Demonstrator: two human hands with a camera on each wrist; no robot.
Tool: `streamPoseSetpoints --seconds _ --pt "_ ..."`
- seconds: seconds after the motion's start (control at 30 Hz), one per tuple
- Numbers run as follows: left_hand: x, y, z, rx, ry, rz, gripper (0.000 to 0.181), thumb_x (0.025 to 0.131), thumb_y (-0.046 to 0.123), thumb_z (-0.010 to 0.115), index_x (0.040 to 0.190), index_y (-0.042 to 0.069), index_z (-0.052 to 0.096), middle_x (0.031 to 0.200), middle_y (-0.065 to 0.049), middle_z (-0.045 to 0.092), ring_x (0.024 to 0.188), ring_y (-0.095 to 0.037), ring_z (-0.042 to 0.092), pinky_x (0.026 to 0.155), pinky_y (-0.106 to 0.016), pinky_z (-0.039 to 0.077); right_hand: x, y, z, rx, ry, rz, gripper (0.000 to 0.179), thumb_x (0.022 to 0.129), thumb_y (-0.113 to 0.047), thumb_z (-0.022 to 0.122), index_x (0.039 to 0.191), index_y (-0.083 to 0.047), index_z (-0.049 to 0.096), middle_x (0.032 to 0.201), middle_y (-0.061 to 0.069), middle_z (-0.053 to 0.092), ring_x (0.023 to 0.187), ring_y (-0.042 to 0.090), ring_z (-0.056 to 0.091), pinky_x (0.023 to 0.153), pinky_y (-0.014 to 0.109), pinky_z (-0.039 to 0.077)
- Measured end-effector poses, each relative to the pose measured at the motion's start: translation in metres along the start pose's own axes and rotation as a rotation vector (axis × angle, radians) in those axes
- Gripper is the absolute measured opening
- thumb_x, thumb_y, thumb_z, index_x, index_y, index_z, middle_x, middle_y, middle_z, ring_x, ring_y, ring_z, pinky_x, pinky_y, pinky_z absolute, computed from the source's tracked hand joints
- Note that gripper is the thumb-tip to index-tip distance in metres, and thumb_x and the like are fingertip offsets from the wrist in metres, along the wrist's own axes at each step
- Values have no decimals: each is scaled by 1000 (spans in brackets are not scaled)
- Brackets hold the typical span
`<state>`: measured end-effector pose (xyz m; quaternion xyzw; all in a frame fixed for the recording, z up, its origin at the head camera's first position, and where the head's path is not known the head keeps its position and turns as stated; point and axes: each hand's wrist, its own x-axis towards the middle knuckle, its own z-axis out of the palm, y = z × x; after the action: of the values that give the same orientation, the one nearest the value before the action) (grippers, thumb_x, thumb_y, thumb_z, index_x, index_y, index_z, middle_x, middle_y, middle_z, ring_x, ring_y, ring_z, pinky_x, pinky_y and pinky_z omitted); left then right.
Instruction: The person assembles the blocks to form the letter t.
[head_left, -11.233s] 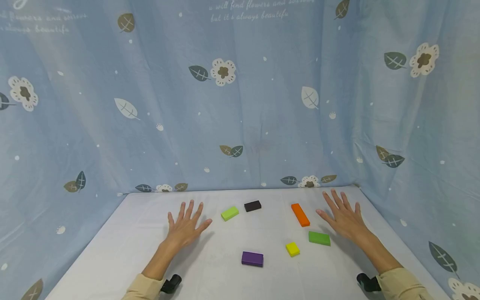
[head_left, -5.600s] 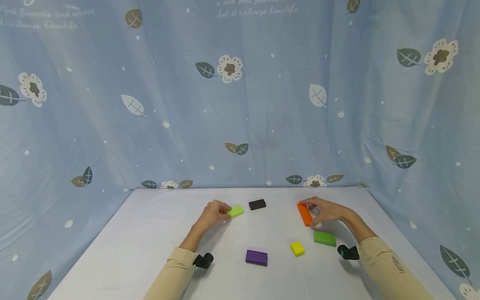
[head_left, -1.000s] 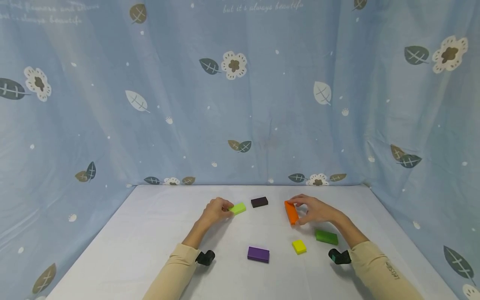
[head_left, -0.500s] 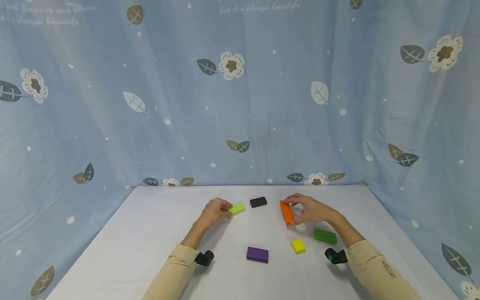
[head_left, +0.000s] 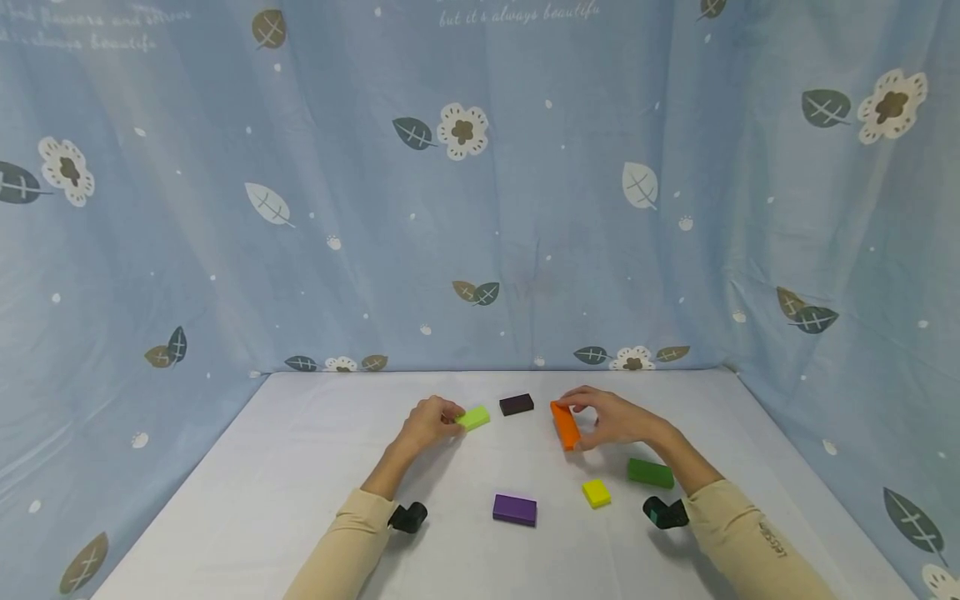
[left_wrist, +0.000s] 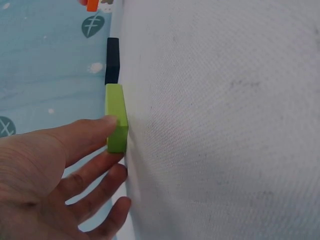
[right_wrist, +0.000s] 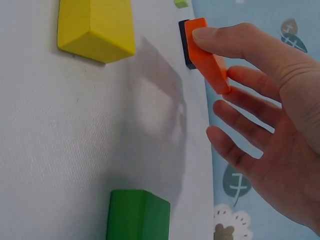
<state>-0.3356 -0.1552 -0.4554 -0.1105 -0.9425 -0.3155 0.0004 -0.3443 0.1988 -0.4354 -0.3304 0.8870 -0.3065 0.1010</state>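
In the head view my left hand [head_left: 429, 423] pinches the near left end of a lime-green block [head_left: 476, 417], which rests on the white table. The left wrist view shows the thumb on that lime block [left_wrist: 116, 102], the other fingers loosely bent. My right hand [head_left: 618, 418] grips an orange block [head_left: 565, 425] by its two ends, thumb at the near end. The right wrist view has this orange block [right_wrist: 209, 62] between thumb and fingers, seemingly just off the table. A black block [head_left: 517, 405] lies between the two held blocks, touching neither in the head view.
Nearer on the white table [head_left: 300, 467] lie a purple block [head_left: 514, 510], a small yellow block [head_left: 597, 493] and a green block [head_left: 650, 473], the last below my right wrist. A blue patterned curtain [head_left: 360, 275] stands along the table's back and sides.
Both hands were spread flat at first, then took hold of the lime and orange blocks. Over the last second my right hand has moved the orange block left; the left hand stays nearly still.
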Motion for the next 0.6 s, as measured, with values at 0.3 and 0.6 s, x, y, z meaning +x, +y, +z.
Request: streamPoseSetpoints --seconds 0.3,0.6 --pt "1 -2 0 1 5 9 29 82 13 77 110 6 75 98 -7 74 83 -14 62 68 -28 49 2 -5 3 3 -20 0 65 78 -25 81 137 -10 57 142 13 50 122 37 52 89 52 53" --pt "1 -2 -1 7 3 20 30 82 13 78 111 5 74 100 -8 74 84 -15 63 70 -30 51 4 -7 6 13 -27 -16 66 77 -24 81 137 -9 56 141 13 51 120 36 52 87 50 53"
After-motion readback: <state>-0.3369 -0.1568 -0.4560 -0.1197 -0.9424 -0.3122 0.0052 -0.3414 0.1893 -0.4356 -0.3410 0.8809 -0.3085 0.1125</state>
